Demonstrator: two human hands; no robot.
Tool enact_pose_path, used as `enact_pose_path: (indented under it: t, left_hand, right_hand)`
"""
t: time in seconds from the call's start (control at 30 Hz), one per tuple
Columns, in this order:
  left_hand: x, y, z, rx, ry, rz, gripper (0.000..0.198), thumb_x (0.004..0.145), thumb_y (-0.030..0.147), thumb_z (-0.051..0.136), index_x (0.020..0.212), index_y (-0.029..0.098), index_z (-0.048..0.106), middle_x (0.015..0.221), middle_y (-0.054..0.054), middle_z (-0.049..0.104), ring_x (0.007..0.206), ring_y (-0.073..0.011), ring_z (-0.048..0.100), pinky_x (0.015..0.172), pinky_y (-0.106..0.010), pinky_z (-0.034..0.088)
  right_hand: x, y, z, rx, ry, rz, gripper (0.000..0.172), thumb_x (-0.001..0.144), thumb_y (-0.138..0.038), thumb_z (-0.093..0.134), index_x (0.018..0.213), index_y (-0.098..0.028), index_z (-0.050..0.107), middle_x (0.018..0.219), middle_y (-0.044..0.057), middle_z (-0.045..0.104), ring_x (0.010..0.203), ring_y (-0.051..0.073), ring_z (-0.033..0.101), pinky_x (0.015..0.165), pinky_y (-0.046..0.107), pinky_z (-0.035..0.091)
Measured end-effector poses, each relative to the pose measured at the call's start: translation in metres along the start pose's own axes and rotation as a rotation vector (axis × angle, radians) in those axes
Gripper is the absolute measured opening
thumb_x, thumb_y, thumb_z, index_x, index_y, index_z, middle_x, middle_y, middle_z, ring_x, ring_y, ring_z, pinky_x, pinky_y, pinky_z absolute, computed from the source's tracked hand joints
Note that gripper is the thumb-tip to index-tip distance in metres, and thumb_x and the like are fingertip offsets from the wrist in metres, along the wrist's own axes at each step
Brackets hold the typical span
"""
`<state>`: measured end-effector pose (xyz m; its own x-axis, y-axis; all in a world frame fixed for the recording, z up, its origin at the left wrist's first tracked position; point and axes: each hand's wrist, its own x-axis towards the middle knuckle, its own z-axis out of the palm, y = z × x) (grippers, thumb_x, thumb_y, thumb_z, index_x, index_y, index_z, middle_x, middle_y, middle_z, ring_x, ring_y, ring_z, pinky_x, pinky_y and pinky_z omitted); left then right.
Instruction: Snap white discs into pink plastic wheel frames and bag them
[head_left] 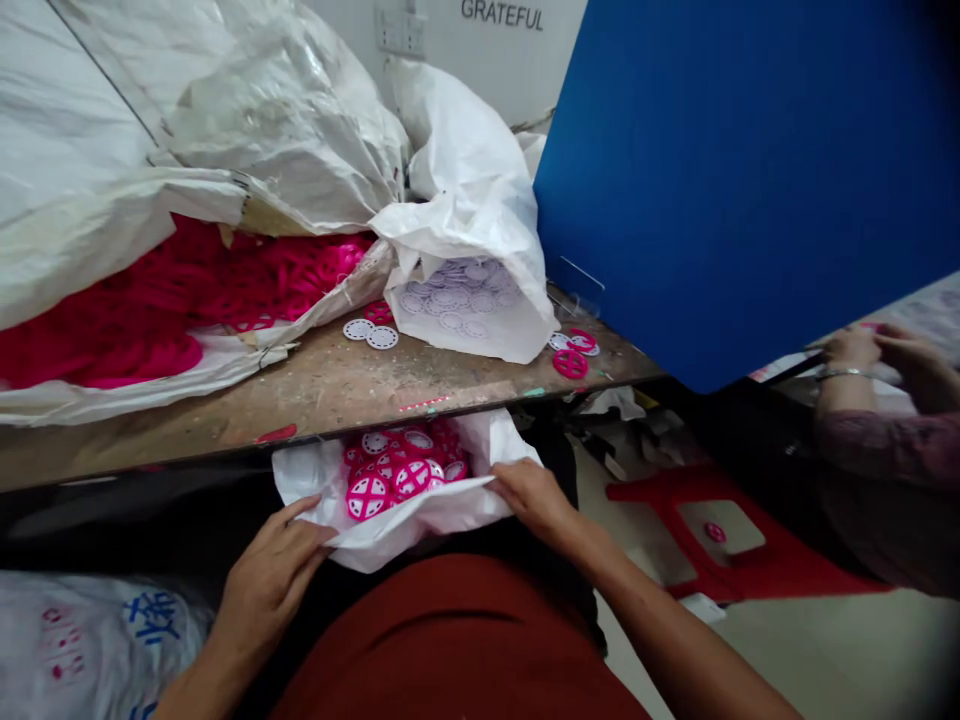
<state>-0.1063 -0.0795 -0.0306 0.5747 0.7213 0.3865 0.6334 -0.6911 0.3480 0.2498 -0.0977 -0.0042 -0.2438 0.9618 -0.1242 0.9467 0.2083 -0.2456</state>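
A white sack [442, 510] rests on my lap below the table edge, its mouth spread wide. Inside lie many pink and white round plastic discs [412, 478]. At the sack's left rim, my left hand [281, 560] grips the edge, thumb over the fabric. On the opposite side, the right rim is pinched between the fingers of my right hand [536, 500]. Both hands sit apart, with the sack's front edge stretched between them. The sack's lower part is hidden by its own front edge.
On the worktable [300, 400] are a large sack of pink parts [247, 280] and a white bag [480, 340] of pale discs. Loose discs [382, 337] lie nearby. A blue panel [735, 180] stands right. Beyond it, another person's hands [855, 355] show. A red stool [720, 540] is on the floor.
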Motion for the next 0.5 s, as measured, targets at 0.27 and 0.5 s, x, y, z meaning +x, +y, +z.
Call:
enact_pose_path:
  t: [0.27, 0.5]
  left_hand:
    - [-0.007, 0.068, -0.075, -0.077, -0.117, 0.068, 0.022, 0.090, 0.041, 0.045, 0.100, 0.033, 0.064, 0.092, 0.004, 0.070, 0.089, -0.0152, 0.062, 0.090, -0.026, 0.044]
    - [0.058, 0.078, -0.079, 0.000, -0.087, 0.039, 0.031, 0.092, 0.037, 0.041, 0.115, 0.027, 0.059, 0.112, -0.002, 0.067, 0.110, -0.0202, 0.057, 0.103, -0.038, 0.038]
  right_hand:
    - [-0.069, -0.008, -0.045, 0.114, 0.207, -0.135, 0.034, 0.096, -0.029, 0.032, 0.075, -0.018, 0.056, 0.068, 0.002, 0.061, 0.065, 0.014, 0.054, 0.069, 0.027, 0.035]
    - [-0.052, 0.006, -0.069, 0.392, 0.175, -0.094, 0.028, 0.092, -0.039, 0.043, 0.097, -0.024, 0.066, 0.098, 0.004, 0.067, 0.090, 0.017, 0.060, 0.082, 0.028, 0.042]
